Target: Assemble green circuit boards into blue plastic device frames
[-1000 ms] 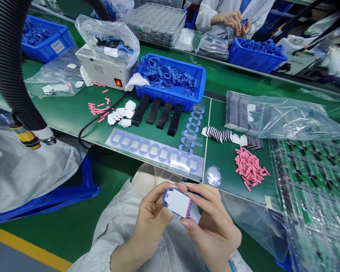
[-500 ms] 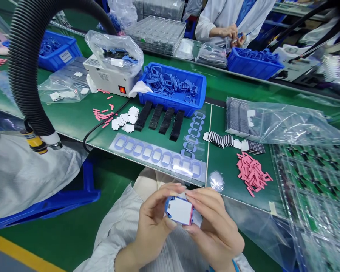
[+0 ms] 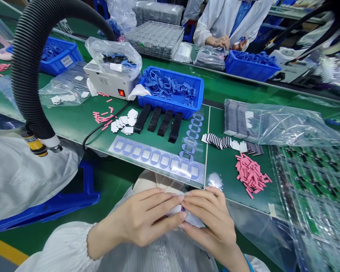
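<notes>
Small White Part Pinched Between Both Hands Over the Lap

And here it is: a small white part (image 3: 174, 210), a glint of blue and red at its right edge, is being held over the lap, just off the near edge of the green workbench (image 3: 225, 162)! Most of it is covered by fingers, so how it is turned cannot be told. From one side it is pinched by the left hand (image 3: 140, 217), thumb and fingers drawn narrow, the back of the hand shown upward. Its opposite end is pinched by the right hand (image 3: 211, 219), fingertips bent in close, nearly met by those of the left.

Along the bench edge, a row of oval stickers (image 3: 155, 156) is laid out on a clear sheet, joined near its right end by a column of oval stickers (image 3: 190, 138). Behind, black strips (image 3: 164, 122) are lined up against a blue bin (image 3: 197, 104), itself loaded with blue plastic frames (image 3: 170, 87). To the right, pink strips (image 3: 252, 175) are heaped below a fanned row of black-and-white pads (image 3: 226, 142), while green circuit boards (image 3: 308, 166) are stacked in clear trays. Across the bench, a small item is being held by a co-worker's hand (image 3: 239, 45), beside another filled blue bin (image 3: 249, 71).
</notes>
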`<state>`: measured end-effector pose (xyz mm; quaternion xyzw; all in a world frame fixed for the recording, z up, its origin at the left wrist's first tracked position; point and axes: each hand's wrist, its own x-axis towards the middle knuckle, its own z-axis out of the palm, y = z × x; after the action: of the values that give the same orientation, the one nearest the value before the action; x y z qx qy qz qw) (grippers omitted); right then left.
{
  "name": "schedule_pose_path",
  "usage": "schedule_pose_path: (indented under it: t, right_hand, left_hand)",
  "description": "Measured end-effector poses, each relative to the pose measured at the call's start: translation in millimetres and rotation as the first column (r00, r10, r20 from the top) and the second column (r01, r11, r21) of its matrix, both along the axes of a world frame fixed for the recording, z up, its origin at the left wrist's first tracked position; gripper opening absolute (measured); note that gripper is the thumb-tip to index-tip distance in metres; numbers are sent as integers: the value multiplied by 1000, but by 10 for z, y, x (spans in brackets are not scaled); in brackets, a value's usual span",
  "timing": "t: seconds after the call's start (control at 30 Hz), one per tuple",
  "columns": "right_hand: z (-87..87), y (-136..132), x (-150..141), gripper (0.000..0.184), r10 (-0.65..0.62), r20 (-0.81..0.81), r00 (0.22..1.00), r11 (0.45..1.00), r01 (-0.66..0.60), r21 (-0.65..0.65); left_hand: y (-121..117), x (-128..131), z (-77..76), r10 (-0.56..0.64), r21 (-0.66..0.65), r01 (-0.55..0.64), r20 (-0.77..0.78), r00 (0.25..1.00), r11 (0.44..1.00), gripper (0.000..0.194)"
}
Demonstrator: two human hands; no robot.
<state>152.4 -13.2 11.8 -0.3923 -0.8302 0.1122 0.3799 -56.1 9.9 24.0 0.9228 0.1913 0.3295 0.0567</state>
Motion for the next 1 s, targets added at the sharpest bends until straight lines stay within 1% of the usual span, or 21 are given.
schedule_pose_path:
  t: [0.1, 0.2, 0.3, 0.33, 0.37, 0.4, 0.43, 0.47, 0.5, 0.53, 0.57, 0.6, 0.63, 0.67, 0.7, 0.73, 0.8, 0.9, 1.0]
  right_hand:
    - [4, -2, -10, 14, -23, -9, 1000, 1000, 23, 4]
    - [4, -15, -16, 12, -40, -20, 999, 999, 41, 8]
    - [-4, -39, 8, 13, -46, -20, 999, 999, 46, -4]
    - [-13, -43, 27, 15, -41, -16, 999, 999, 41, -12]
    - [-27, -42, 52, 19, -35, -18, 999, 999, 35, -22]
    - [-48, -32, 80, 23, -35, -21, 999, 999, 34, -31]
    - [-77, -14, 110, 27, -47, -21, 999, 998, 46, -31]
    - [-113, 13, 139, 30, -75, -9, 997, 997, 75, -16]
    - [-156, 48, 164, 33, -116, 22, 993, 993, 116, 11]
    - [-204, 88, 185, 35, -162, 73, 984, 986, 159, 47]
    - [-256, 131, 199, 35, -203, 129, 971, 977, 192, 93]
    - [-307, 171, 208, 32, -232, 175, 957, 968, 209, 140]
    - [-356, 204, 213, 28, -245, 202, 948, 961, 211, 177]
    - [-398, 229, 215, 24, -245, 211, 946, 957, 202, 205]
    - [-432, 242, 214, 21, -235, 203, 951, 955, 187, 229]
    - [-455, 242, 213, 20, -218, 189, 957, 954, 169, 247]
    - [-470, 210, 209, 19, -171, 172, 970, 958, 123, 258]
    - [-430, 117, 203, 15, -81, 174, 981, 970, 38, 238]
    - [-369, 36, 212, 14, 39, 160, 986, 989, -61, 138]
  left_hand:
    - [-16, 6, -24, -21, -51, 19, -36, 999, 998, 22]
    - [-77, -6, -104, -34, -118, 30, -32, 999, 993, 35]
    - [-141, -9, -186, -30, -224, 35, 27, 999, 974, 56]
    - [-155, 0, -205, -13, -281, 31, 68, 998, 959, 58]
    - [-163, 17, -219, 18, -360, 26, 120, 993, 933, 58]
    - [-167, 41, -230, 78, -471, 16, 180, 981, 882, 54]
    - [-166, 70, -237, 172, -608, 9, 238, 956, 794, 47]
    - [-161, 102, -244, 295, -750, 18, 281, 913, 661, 37]
    - [-153, 133, -251, 424, -868, 56, 296, 856, 493, 28]
    - [-144, 162, -257, 541, -941, 119, 282, 792, 316, 21]
    - [-132, 184, -265, 633, -968, 198, 252, 732, 157, 20]
    - [-118, 200, -272, 699, -960, 280, 222, 680, 33, 24]
    - [-104, 210, -277, 744, -935, 352, 198, 638, -53, 28]
    - [-88, 214, -280, 779, -908, 406, 176, 602, -108, 32]
    - [-72, 215, -280, 805, -887, 440, 157, 572, -140, 34]
    - [-58, 215, -279, 827, -874, 461, 143, 544, -152, 35]
    - [-36, 218, -273, 848, -867, 474, 132, 513, -152, 37]
    - [-42, 245, -281, 839, -876, 453, 117, 532, -165, 39]
    - [-98, 283, -340, 818, -888, 423, 102, 566, -182, 38]
